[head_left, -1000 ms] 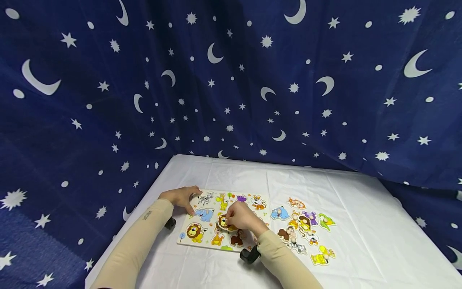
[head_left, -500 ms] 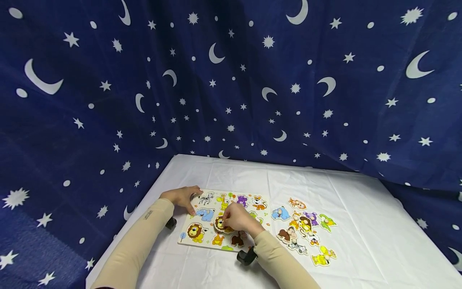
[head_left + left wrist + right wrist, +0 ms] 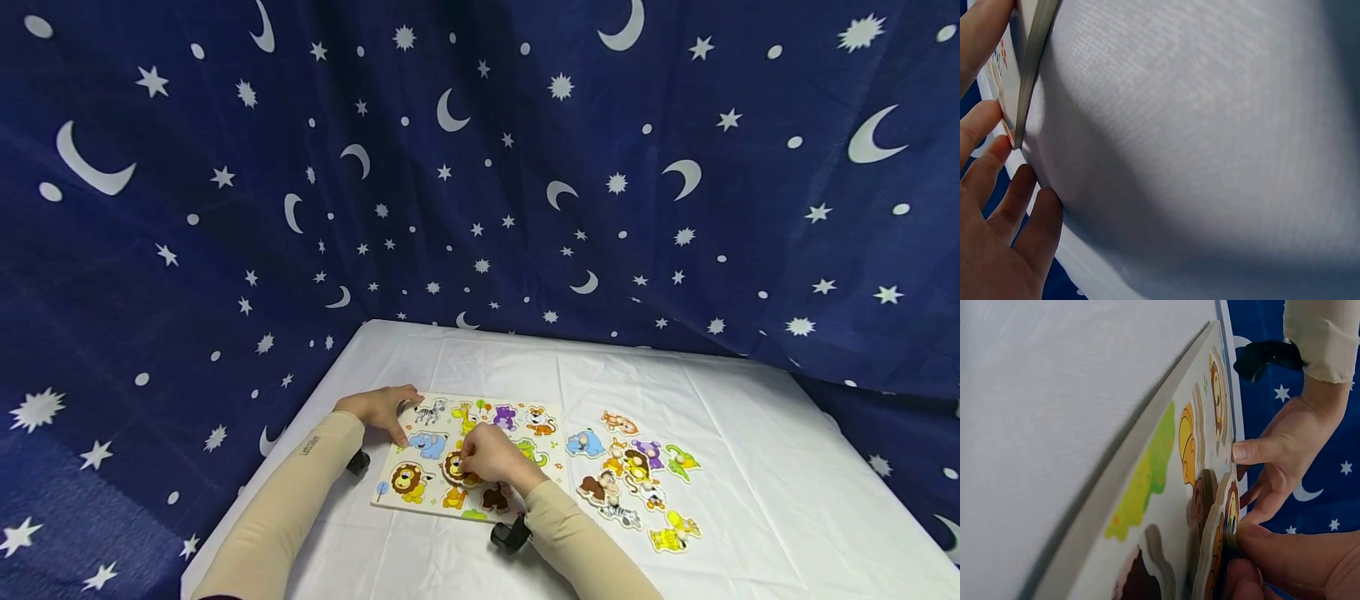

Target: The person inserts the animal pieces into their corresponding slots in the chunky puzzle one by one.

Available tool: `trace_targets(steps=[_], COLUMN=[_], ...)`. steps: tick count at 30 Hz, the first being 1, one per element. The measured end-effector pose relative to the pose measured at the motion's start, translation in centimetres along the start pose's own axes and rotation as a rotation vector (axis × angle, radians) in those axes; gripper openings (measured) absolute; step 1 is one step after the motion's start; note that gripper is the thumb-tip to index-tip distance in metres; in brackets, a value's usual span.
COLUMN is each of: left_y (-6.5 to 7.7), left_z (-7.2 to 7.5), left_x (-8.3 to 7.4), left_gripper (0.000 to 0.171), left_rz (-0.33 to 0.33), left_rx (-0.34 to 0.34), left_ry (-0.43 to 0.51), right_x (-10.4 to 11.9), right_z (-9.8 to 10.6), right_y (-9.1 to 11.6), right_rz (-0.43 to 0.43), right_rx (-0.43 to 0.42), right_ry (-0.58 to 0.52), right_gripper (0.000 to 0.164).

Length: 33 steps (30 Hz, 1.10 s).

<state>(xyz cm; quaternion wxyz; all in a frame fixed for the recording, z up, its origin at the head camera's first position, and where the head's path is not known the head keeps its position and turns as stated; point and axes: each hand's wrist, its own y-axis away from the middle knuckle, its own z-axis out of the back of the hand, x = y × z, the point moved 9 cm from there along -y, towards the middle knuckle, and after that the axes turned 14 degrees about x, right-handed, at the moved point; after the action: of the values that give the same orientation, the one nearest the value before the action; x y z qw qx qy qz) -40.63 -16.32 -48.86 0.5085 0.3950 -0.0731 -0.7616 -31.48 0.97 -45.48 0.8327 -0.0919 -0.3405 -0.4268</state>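
Observation:
A flat wooden animal puzzle board (image 3: 431,503) lies on the white table. My left hand (image 3: 379,412) rests at its left edge with fingers spread, the thumb on the board beside the blue elephant picture (image 3: 427,445). My right hand (image 3: 495,457) pinches a lion puzzle piece (image 3: 453,468) between thumb and fingers over the middle of the board. In the right wrist view the lion piece (image 3: 1233,503) stands tilted, close over the board's surface. A lion picture (image 3: 407,482) shows on the board to the left of the piece. The right hand hides part of the board's middle.
Right of the board lies a loose cluster of animal pieces, among them a blue elephant piece (image 3: 586,443), a zebra piece (image 3: 621,515) and a giraffe piece (image 3: 674,532). A dark blue curtain (image 3: 480,208) with moons and stars hangs behind the table.
My right hand has moved a little to the left with the lion piece, uncovering more of the purple and green animal pictures. The left hand stays at the board's edge.

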Motion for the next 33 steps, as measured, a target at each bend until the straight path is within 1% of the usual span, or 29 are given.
trace_targets(steps=[10, 19, 26, 33], left_y=[0.0, 0.3, 0.3, 0.5], left_z=[0.0, 0.1, 0.1, 0.1], left_x=[0.0, -0.4, -0.4, -0.5], left_gripper=[0.095, 0.094, 0.094, 0.096], left_rz=[0.003, 0.000, 0.004, 0.008], left_rx=[-0.001, -0.009, -0.009, -0.010], left_ry=[-0.010, 0.007, -0.007, -0.023], right_x=[0.2, 0.7, 1.0, 1.2], right_z=[-0.3, -0.6, -0.8, -1.1], right_y=[-0.3, -0.7, -1.0, -1.2], right_rz=[-0.001, -0.011, 0.008, 0.030], right_rx=[0.007, 0.013, 0.012, 0.008], right_ry=[-0.006, -0.035, -0.041, -0.038], right_gripper=[0.015, 0.015, 0.020, 0.020])
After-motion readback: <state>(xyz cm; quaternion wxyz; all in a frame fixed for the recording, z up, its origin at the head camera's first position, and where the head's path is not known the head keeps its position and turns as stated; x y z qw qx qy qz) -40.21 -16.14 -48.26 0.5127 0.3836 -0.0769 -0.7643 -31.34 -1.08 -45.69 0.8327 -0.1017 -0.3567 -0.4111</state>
